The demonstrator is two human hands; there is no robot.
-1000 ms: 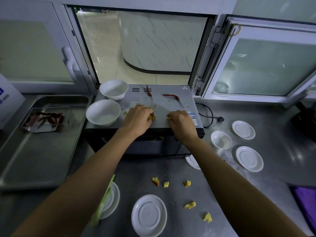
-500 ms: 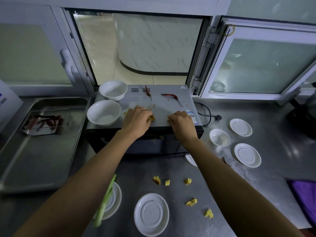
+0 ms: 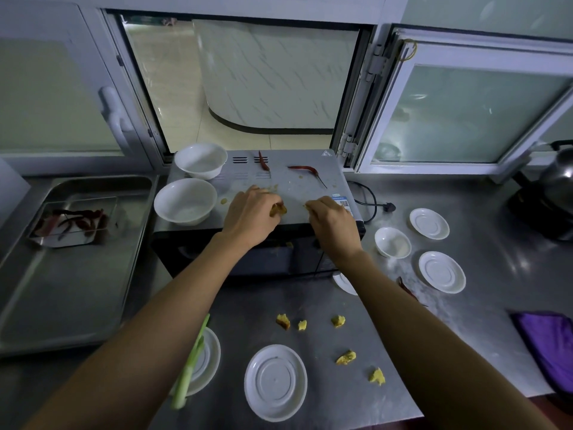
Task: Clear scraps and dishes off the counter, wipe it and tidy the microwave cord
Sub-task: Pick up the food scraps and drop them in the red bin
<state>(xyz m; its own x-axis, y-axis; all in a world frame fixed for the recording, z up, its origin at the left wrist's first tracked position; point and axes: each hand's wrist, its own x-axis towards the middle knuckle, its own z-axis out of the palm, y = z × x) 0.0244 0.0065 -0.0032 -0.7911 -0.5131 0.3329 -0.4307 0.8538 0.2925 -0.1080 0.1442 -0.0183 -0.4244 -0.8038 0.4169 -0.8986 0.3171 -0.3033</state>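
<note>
From the head camera, both hands work on top of the grey, flat-topped microwave (image 3: 291, 187). The left hand (image 3: 249, 217) has its fingers curled round a brownish-yellow crumbly food scrap (image 3: 278, 209); the right hand (image 3: 333, 225) pinches a much smaller yellow crumb (image 3: 307, 207) at its fingertips, just in from the front edge.

The risk here is crumbling — these scraps look soft, and a loose pinch could drop bits down the dark door face or onto the steel counter (image 3: 483, 305), where five more yellow scraps (image 3: 338, 321) already lie. A sweeping forearm could also nudge the nearer white bowl (image 3: 185, 200), which sits close to the microwave's left edge.

Containers: that bowl and the second white bowl (image 3: 201, 160) behind it both look empty. The small square steel tray (image 3: 73, 225), sitting inside a large steel pan (image 3: 62, 299) on the left, holds several dried red chillies. Two more red chillies (image 3: 305, 169) lie loose on the microwave top. The small white cup (image 3: 392, 242) on the right looks empty, as do the white saucers (image 3: 441, 271) round it; one saucer at the lower left carries a green scallion stalk (image 3: 190, 364).

The black microwave cord (image 3: 370, 201) lies curled beside the appliance — unplugged — and a purple cloth (image 3: 548, 346) waits at the far right.
</note>
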